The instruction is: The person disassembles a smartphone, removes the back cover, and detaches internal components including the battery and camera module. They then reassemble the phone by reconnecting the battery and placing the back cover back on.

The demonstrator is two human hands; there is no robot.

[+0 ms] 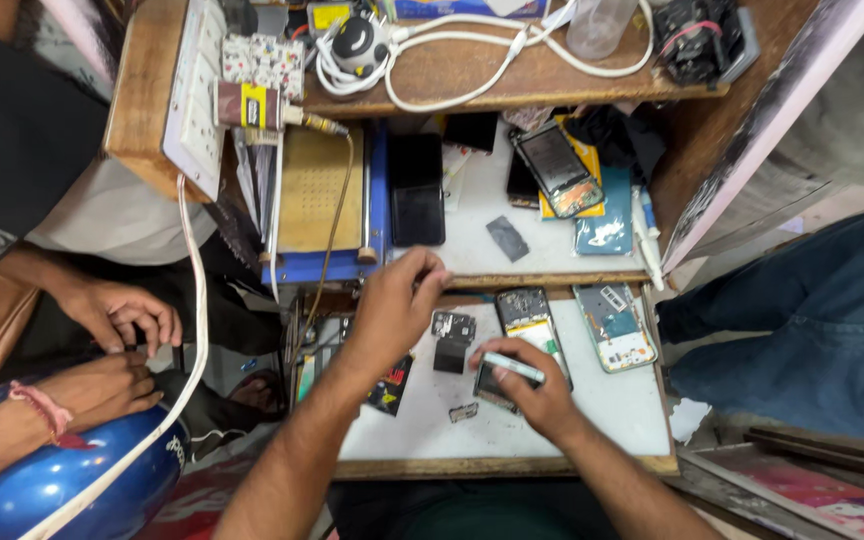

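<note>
Head camera looks straight down onto a cluttered phone-repair bench.

Right hand point(537, 385), at about 5 o'clock from frame centre, is closed narrow around a slim silver tool point(512, 367) and rests on the lower end of an opened phone point(527, 335) lying on the white work board point(612, 410). Left hand point(392, 305), at about 9 o'clock from that phone, is raised over the board's upper left corner, fingers pinched close together near the wooden shelf edge; whether anything sits between the fingertips I cannot tell.

Around them: a small black block point(449, 355) and a loose circuit part point(453, 325) just left of the opened phone, a tiny metal piece point(463, 411) at 6 o'clock from them, a second opened phone with teal innards point(612, 328) at 3 o'clock. A blue-framed heating plate point(322, 200) stands at 11 o'clock.

Risks, as judged: the tool tip could slip and gouge the exposed board, since the hand bears down at a slant. The loose small parts lie near the left forearm; a sweep could knock them off the board's edge.

Hard to read: the tool's working tip is hidden under the fingers. Another person's two hands point(117, 315) at 9 o'clock are cut by the frame edge; what they hold is unclear.
</note>
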